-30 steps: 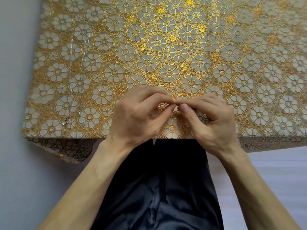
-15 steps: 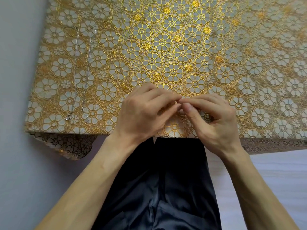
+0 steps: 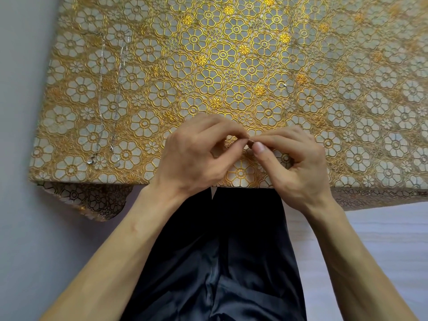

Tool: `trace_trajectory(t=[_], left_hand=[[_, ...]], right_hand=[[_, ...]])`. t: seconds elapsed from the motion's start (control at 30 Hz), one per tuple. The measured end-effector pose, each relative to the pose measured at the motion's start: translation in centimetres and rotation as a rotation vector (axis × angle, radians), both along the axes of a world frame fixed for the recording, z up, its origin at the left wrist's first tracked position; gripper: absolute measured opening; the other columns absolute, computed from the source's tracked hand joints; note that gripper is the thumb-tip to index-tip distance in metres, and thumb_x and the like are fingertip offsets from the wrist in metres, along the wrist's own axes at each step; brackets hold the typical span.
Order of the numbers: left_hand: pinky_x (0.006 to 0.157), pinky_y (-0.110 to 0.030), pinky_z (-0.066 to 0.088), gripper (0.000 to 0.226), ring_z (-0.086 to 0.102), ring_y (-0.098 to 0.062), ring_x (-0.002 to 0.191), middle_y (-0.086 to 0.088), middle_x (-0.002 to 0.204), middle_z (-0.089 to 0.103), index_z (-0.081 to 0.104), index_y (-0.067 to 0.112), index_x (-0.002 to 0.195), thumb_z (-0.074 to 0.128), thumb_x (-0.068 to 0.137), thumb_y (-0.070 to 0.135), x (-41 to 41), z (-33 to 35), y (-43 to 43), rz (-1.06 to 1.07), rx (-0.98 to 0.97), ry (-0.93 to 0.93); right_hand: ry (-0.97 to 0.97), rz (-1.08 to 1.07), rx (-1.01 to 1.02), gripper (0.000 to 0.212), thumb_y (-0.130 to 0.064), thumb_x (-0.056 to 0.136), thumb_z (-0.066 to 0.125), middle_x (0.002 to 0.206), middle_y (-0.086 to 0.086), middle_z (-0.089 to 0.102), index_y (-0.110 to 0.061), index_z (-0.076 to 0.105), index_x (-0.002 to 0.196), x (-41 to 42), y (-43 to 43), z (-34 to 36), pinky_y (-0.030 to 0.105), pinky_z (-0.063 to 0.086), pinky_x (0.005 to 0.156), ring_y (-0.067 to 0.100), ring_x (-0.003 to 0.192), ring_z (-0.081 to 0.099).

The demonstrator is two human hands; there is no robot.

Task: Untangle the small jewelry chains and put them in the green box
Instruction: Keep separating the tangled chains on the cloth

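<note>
Chains [image 3: 121, 72] lie straight at the bench's [image 3: 347, 112] left, well apart from the left hand [image 3: 192, 156] and right hand [image 3: 298, 167], whose curled fingers pinch a fine chain [image 3: 287, 98].

Both forearms are bare and come up from the bottom corners, converging toward the middle. Left hand [image 3: 194, 158] and right hand [image 3: 301, 167] meet fingertip to fingertip.

Left: back of the hand toward me, fingers [image 3: 222, 133] curled, thumb and forefinger closed in a pinch.

Right: thumbnail faces me, thumb pressed against the forefinger, other fingers curled under the palm.

I read both hands as pinching the chain [image 3: 287, 96]. At the pinch itself it is too fine for me to make out. Both wrists are bent slightly inward, at about the same height.
</note>
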State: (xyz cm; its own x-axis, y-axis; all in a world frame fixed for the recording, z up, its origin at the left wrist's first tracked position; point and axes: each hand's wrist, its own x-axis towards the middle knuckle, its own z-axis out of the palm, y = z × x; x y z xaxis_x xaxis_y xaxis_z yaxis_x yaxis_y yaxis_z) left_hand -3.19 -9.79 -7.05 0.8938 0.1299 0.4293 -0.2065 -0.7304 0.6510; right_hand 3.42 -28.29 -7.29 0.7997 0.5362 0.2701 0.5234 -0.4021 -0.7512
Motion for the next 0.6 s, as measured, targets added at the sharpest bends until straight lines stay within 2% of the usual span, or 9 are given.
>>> trace_trajectory(t=[0.2, 0.4, 0.5, 0.6], left_hand=[[0.081, -0.045, 0.054, 0.009, 0.068, -0.021, 0.092, 0.004, 0.095, 0.073, 0.074, 0.014, 0.09, 0.07, 0.089, 0.022, 0.0, 0.4, 0.4, -0.028, -0.132, 0.136], [0.073, -0.042, 0.056, 0.006, 0.068, -0.017, 0.081, 0.006, 0.093, 0.071, 0.074, 0.014, 0.089, 0.073, 0.088, 0.02, 0.0, 0.5, 0.4, -0.038, -0.213, 0.165], [0.072, -0.039, 0.055, 0.005, 0.068, -0.015, 0.079, 0.007, 0.094, 0.072, 0.075, 0.013, 0.089, 0.074, 0.087, 0.018, 0.0, 0.8, 0.3, -0.025, -0.225, 0.166], [0.071, -0.036, 0.056, 0.005, 0.068, -0.014, 0.077, 0.005, 0.093, 0.072, 0.075, 0.012, 0.089, 0.074, 0.086, 0.015, 0.0, 0.9, 0.3, -0.022, -0.23, 0.166]], right_hand=[[-0.036, -0.016, -0.004, 0.014, -0.025, 0.092, 0.068, 0.095, -0.006, 0.073, -0.022, 0.078, 0.101, -0.2, 0.1, 0.0, 0.053, 0.048, 0.08, 0.019, 0.092, 0.066], [-0.09, -0.082, 0.051, 0.014, -0.018, 0.09, 0.076, 0.095, 0.007, 0.07, -0.01, 0.078, 0.101, -0.4, 0.4, 0.5, 0.033, 0.054, 0.076, 0.02, 0.086, 0.068], [-0.127, -0.083, 0.05, 0.008, -0.015, 0.089, 0.076, 0.088, 0.006, 0.069, -0.008, 0.077, 0.093, -0.7, 0.8, 0.4, 0.032, 0.053, 0.069, 0.021, 0.077, 0.066], [-0.11, -0.086, 0.047, 0.006, -0.013, 0.089, 0.076, 0.088, 0.005, 0.069, -0.008, 0.076, 0.092, -1.1, 1.1, 0.3, 0.031, 0.054, 0.07, 0.019, 0.077, 0.066]])
